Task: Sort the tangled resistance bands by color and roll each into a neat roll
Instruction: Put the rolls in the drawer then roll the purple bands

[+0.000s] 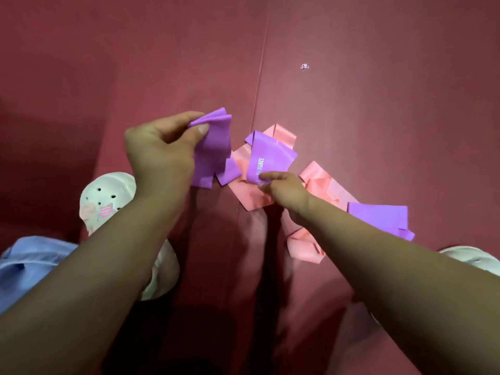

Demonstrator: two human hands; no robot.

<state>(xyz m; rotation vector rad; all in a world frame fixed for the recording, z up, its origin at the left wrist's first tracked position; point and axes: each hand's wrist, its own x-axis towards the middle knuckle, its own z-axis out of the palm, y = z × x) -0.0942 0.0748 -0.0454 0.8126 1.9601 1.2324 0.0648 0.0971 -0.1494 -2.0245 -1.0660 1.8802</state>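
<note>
- Purple flat rubber band (pixel 216 150): folded end pinched in my left hand (pixel 159 155), nine o'clock.
- Right hand (pixel 284 190) pinches its printed stretch, dead centre.
- Pink flat rubber band (pixel 319 174) sprawls underneath, toward four o'clock.

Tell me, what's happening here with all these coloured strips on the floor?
A person is pulling apart a tangle of stretchy exercise bands on a dark red mat. The left hand pinches a folded bunch of purple band. The right hand pinches another purple stretch, the one with white lettering, lying over the pink band. Nothing is rolled up yet, and both colours are mixed.
</note>
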